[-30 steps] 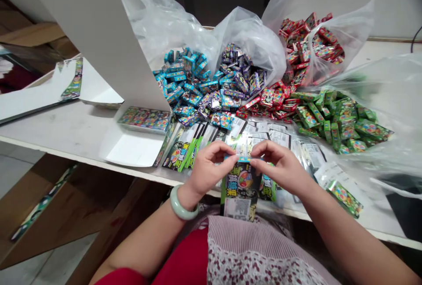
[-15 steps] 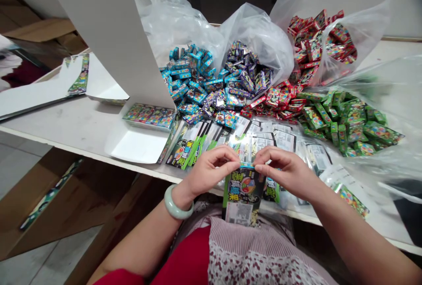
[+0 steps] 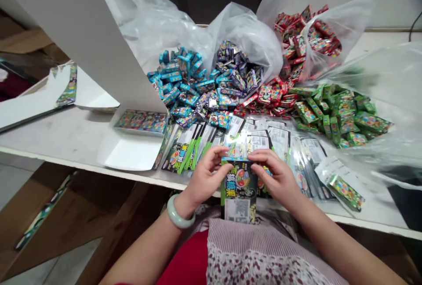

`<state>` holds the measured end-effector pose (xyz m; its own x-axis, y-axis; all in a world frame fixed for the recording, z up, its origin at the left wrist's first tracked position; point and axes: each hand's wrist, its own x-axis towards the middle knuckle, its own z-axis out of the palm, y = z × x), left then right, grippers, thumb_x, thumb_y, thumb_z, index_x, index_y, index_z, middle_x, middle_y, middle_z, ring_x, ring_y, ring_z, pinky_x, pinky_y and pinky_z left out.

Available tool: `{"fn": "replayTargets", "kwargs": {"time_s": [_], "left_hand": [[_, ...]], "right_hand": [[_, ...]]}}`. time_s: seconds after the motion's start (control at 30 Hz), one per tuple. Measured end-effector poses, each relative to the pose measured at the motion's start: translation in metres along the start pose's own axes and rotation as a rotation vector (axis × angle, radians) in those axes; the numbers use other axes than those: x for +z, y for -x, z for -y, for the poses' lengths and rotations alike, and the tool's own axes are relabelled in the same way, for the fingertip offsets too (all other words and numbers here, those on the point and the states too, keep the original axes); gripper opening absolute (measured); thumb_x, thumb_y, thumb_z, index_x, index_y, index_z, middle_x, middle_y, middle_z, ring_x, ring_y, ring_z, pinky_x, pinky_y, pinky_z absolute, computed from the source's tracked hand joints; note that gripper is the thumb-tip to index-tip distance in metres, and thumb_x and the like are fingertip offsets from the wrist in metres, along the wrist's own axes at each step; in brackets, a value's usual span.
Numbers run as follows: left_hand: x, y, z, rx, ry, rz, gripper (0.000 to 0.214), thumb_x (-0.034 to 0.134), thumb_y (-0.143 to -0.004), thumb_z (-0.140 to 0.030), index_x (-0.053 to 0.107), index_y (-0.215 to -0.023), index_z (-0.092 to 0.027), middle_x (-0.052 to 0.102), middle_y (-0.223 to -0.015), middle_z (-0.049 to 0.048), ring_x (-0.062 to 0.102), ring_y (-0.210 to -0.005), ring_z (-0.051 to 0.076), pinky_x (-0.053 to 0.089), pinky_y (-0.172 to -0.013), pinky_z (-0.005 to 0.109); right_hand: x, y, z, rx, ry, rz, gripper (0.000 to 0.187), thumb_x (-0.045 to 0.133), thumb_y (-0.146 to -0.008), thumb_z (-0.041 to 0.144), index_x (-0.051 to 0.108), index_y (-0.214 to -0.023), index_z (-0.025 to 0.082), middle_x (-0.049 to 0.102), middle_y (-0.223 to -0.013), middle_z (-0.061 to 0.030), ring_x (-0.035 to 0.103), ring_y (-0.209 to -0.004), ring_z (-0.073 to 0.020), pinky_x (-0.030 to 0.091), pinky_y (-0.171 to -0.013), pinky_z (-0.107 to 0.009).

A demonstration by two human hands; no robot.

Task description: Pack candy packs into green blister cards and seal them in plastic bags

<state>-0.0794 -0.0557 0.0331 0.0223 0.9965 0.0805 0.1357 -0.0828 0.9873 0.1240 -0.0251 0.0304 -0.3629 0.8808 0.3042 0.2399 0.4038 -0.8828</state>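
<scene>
A black printed candy packet (image 3: 240, 188) hangs upright in front of my apron, with green at its left edge and a white label near its bottom. My left hand (image 3: 209, 175) pinches its upper left edge between thumb and fingers. On the upper right edge, the thumb and fingers of my right hand (image 3: 275, 173) are closed. A narrow strip of blue shows along the packet's top, between the hands. Just beyond, flat black packets (image 3: 180, 155) lie overlapping along the table's front.
Piles of small blue boxes (image 3: 171, 85), purple boxes (image 3: 239, 76), red boxes (image 3: 270, 96) and green boxes (image 3: 343, 113) spill from clear plastic bags (image 3: 244, 26). At left stands an open white display carton (image 3: 132, 151) with boxes inside. A filled pouch (image 3: 346, 190) lies right.
My fingers have shifted from pinching the packet's top edge close together to holding its two upper sides, wider apart. The view has swung slightly to the right.
</scene>
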Motion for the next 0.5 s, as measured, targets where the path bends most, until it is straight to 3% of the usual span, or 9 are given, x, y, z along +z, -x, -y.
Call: {"fn": "replayTargets", "kwargs": {"time_s": [0.07, 0.17, 0.33, 0.4, 0.5], "left_hand": [[-0.002, -0.002, -0.001, 0.042, -0.020, 0.018, 0.030, 0.061, -0.086, -0.019, 0.057, -0.115, -0.026, 0.062, -0.102, 0.0031, 0.062, -0.091, 0.013, 0.051, -0.078, 0.024], [-0.004, -0.005, -0.003, 0.112, -0.126, 0.067, 0.014, 0.058, -0.089, -0.020, 0.065, -0.100, -0.024, 0.062, -0.096, 0.0019, 0.060, -0.093, 0.014, 0.050, -0.082, 0.024], [0.000, -0.016, 0.004, 0.106, -0.206, 0.032, 0.009, 0.062, -0.086, -0.026, 0.065, -0.094, -0.025, 0.062, -0.098, -0.0001, 0.060, -0.093, 0.016, 0.051, -0.082, 0.025], [0.002, -0.023, 0.007, 0.087, -0.222, -0.003, 0.009, 0.064, -0.084, -0.030, 0.066, -0.092, -0.027, 0.063, -0.098, -0.0016, 0.059, -0.094, 0.018, 0.051, -0.085, 0.030], [0.001, -0.029, 0.010, 0.037, -0.264, -0.047, 0.008, 0.065, -0.083, -0.031, 0.067, -0.090, -0.033, 0.064, -0.100, -0.0063, 0.060, -0.095, 0.022, 0.051, -0.090, 0.040]], "right_hand": [[-0.001, -0.003, -0.001, 0.009, -0.010, -0.015, 0.016, 0.056, -0.090, 0.017, 0.062, -0.103, 0.025, 0.063, -0.102, -0.0051, 0.059, -0.100, -0.0175, 0.049, -0.087, -0.036], [0.002, -0.005, 0.002, -0.015, -0.018, -0.045, 0.012, 0.054, -0.090, 0.016, 0.061, -0.094, 0.024, 0.064, -0.095, -0.0047, 0.060, -0.095, -0.0169, 0.051, -0.085, -0.036], [-0.004, -0.009, -0.001, -0.074, -0.013, -0.011, 0.009, 0.051, -0.091, 0.019, 0.059, -0.095, 0.022, 0.066, -0.102, -0.0058, 0.061, -0.103, -0.0154, 0.050, -0.091, -0.034], [-0.025, -0.006, -0.009, -0.031, -0.002, 0.002, 0.016, 0.055, -0.090, 0.024, 0.060, -0.105, 0.022, 0.065, -0.113, -0.0061, 0.060, -0.107, -0.0151, 0.050, -0.092, -0.033], [-0.082, 0.017, -0.029, 0.297, 0.212, -0.186, 0.026, 0.055, -0.090, 0.025, 0.060, -0.115, 0.024, 0.066, -0.116, -0.0042, 0.063, -0.101, -0.0135, 0.051, -0.086, -0.028]]}}
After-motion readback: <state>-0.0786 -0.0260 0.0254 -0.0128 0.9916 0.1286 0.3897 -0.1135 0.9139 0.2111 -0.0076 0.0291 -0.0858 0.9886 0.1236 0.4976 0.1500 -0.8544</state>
